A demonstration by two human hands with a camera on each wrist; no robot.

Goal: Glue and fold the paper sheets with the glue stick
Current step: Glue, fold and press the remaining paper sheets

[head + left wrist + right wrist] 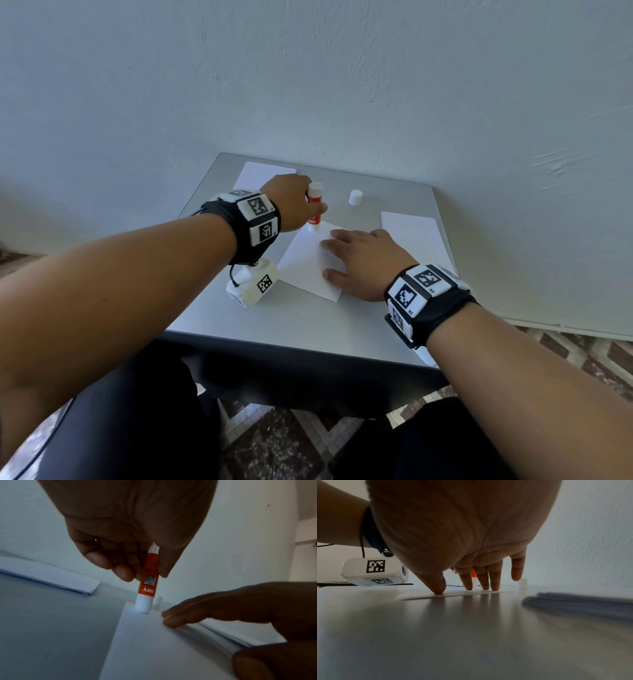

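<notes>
Head view: left hand (291, 202) hides most of glue stick (313, 209). Left wrist view shows fingers (120, 569) pinching it, tip on paper sheet (154, 642). Right hand (359, 263) lies flat, fingers straight, pressing the sheet.

A grey table (308, 329) with a dark front edge stands against a pale, roughly plastered wall (342, 85), which rises beyond both hands. Below the table and nearer than the hands lies a floor (284, 442) of brown and cream patterned tiles. A white skirting strip (582, 327) runs along the wall's foot, off to the right of the right hand.
</notes>
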